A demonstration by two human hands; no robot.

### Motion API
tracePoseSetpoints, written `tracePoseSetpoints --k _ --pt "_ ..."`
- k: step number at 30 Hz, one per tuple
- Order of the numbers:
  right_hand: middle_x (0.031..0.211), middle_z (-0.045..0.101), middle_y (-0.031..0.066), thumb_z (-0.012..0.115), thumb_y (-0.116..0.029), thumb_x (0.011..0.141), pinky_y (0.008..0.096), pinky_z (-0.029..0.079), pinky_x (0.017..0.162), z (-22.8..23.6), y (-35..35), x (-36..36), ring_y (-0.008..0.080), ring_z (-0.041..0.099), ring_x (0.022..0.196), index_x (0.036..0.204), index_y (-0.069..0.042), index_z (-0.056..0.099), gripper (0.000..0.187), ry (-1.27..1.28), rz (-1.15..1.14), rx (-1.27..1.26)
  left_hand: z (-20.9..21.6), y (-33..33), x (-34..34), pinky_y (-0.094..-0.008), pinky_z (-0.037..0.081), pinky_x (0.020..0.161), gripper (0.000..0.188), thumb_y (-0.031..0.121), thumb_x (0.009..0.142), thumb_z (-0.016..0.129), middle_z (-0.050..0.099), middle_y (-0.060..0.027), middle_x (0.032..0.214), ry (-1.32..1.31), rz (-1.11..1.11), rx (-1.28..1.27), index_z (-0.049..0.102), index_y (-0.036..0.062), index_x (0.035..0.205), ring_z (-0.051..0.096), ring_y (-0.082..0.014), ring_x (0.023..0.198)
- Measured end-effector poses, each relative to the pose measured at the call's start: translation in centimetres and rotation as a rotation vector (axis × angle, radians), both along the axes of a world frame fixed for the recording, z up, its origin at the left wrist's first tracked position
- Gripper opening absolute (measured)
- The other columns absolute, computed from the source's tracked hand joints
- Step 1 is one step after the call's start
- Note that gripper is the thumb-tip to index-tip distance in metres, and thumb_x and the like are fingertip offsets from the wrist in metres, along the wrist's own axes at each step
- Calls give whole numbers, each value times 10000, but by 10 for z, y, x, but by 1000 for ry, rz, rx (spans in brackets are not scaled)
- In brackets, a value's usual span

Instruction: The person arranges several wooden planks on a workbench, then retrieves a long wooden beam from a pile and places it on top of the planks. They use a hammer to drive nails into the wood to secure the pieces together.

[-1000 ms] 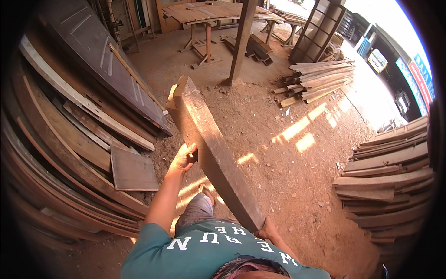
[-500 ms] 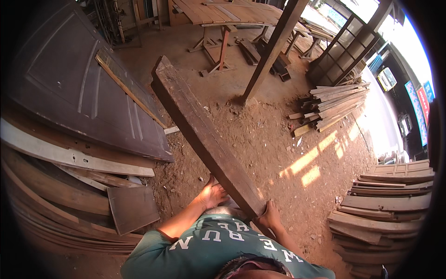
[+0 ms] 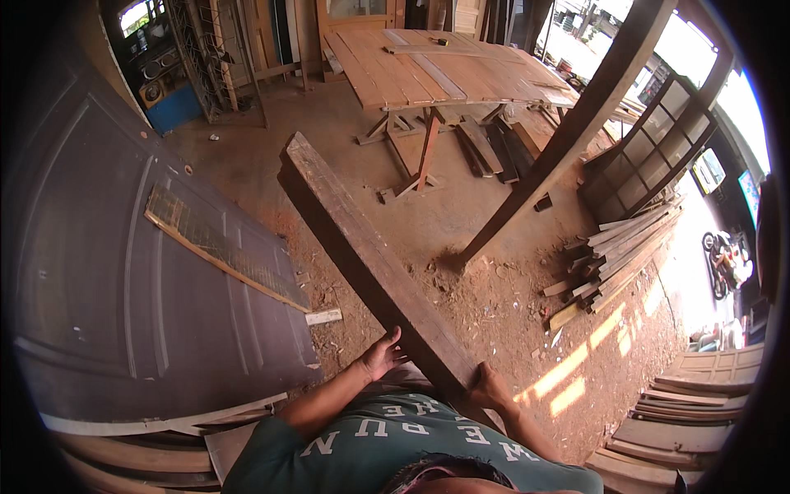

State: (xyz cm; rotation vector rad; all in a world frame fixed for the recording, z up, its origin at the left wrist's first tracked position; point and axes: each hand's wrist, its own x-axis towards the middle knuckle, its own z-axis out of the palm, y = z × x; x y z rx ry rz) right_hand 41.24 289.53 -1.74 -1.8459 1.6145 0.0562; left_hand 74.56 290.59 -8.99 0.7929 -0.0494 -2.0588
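A long, thick brown wooden beam point(image 3: 378, 272) slants from my waist up toward the far left, its far end in the air above the floor. My right hand point(image 3: 490, 387) is closed around its near end, on the right side. On the beam's left side, my left hand point(image 3: 383, 356) holds it from the side and below, the thumb raised along the edge. The fingertips of that hand are partly hidden by the beam.
A large dark panelled door point(image 3: 90, 247) leans at the left, with a narrow glazed wooden strip point(image 3: 222, 255) on it. Ahead stand a wooden post point(image 3: 568, 132) and a plank-topped table point(image 3: 444, 74). Timber strips point(image 3: 625, 255) lie to the right; boards point(image 3: 675, 436) are stacked nearer.
The view has tilted up, showing more of the table and far wall. The beam stays in my hands at a similar slant, and my left thumb now rises beside its edge.
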Motion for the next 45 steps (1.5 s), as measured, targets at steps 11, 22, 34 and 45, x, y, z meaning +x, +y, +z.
tracePoseSetpoints --k 11,22,34,45 --pt "1143 645 255 951 -433 531 456 507 924 91 -284 230 399 626 1122 1119 25 603 823 8 62 -148 -14 -273 149 -380 453 1094 620 301 857 851 627 12 1297 2 -128 -391 561 170 1388 577 -192 1249" --pt "1250 654 271 952 -417 520 440 497 1011 97 -522 480 383 628 1199 1365 50 555 1044 -110 3 -71 16 -489 400 -421 493 1023 493 432 940 749 658 -44 1256 15 -106 -240 605 126 1299 617 -200 1199" --pt "1303 652 258 922 -449 659 411 489 1025 106 -783 709 336 636 1231 1488 7 490 1040 -414 -8 -3 35 -758 646 -441 517 1010 614 482 945 727 605 -45 1296 -261 -162 -324 531 108 1391 598 -220 1197" --pt "1295 662 240 914 -346 702 384 499 1007 115 -992 921 286 655 1177 1529 38 430 1033 -425 -147 31 72 -986 854 -426 515 1005 652 507 956 705 589 -60 1383 -263 -254 -407 527 95 1429 574 -208 1253"
